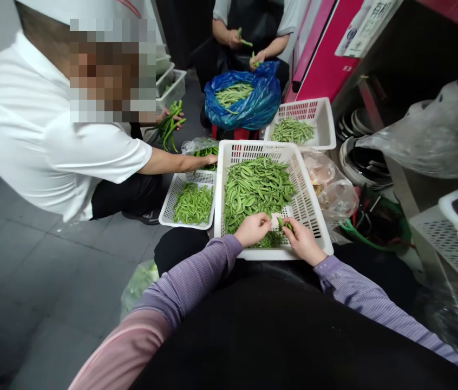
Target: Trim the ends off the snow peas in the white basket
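A large white slotted basket [314, 208] stands right in front of me, with a heap of flat green snow peas [255, 187] in it. Over its near part, my right hand [302, 241] is closed around a few snow peas [287, 223], their tips showing between thumb and fingers. My left hand [254, 228] is beside it, thumb and fingers pinched together; whatever lies in that pinch is too small to make out. Below both hands, more peas and bits lie along the basket's near side.
On the left, a crouching co-worker [58, 135] holds long green peppers [168, 127] near a small basket of green pieces [192, 203]. Another person handles beans behind a blue bag [267, 103]. A bean basket [324, 122], plastic bags [334, 189] and stacked dishes [362, 162] stand right.
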### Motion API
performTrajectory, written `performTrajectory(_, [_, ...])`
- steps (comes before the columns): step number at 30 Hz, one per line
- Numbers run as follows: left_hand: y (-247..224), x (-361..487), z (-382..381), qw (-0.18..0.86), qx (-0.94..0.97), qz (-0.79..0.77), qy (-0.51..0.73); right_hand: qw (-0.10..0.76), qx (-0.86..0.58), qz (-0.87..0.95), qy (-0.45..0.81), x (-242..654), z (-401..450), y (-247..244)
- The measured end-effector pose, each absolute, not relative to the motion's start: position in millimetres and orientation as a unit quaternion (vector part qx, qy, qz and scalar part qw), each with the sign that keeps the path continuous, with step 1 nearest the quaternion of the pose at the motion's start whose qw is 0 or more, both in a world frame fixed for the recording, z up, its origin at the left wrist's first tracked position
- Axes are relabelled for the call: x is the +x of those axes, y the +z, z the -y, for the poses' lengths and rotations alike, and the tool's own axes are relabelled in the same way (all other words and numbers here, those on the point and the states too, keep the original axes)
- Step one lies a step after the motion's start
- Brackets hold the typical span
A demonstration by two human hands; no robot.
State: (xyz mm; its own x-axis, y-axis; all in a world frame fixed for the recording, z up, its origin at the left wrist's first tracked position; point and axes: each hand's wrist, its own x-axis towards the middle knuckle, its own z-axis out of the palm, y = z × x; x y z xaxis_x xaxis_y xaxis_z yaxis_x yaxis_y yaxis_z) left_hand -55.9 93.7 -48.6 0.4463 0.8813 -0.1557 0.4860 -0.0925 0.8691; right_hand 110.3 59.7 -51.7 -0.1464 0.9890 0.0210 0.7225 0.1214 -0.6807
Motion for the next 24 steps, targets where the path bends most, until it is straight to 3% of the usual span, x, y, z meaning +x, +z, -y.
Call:
performTrajectory(4, [-37,-61,-97,0.642,0.596,-0.438,0.201,0.161,-0.544,0.807,0.166,116,-66,-55])
performTrajectory(9, [-32,-61,-95,0.728,0.508,-0.429,0.168,0.165,-0.513,0.813,0.221,116,-67,-49])
performTrajectory(12, [-41,-58,-92,0.693,0.570,-0.433,0.083,0.221,-0.529,0.762,0.301,110,-63,-43])
performTrajectory(17, [-60,-56,-89,0.393,0.760,-0.517,-0.002,0.405,-0.577,0.533,0.468,104,-63,-38])
performTrajectory(19, [-61,-56,-90,0.399,0.770,-0.495,0.046,0.435,-0.564,0.465,0.526,106,-63,-39])
performTrajectory(24, [-51,-51,-92,0.535,0.734,-0.398,0.133,0.442,-0.534,0.427,0.581,104,-59,-48])
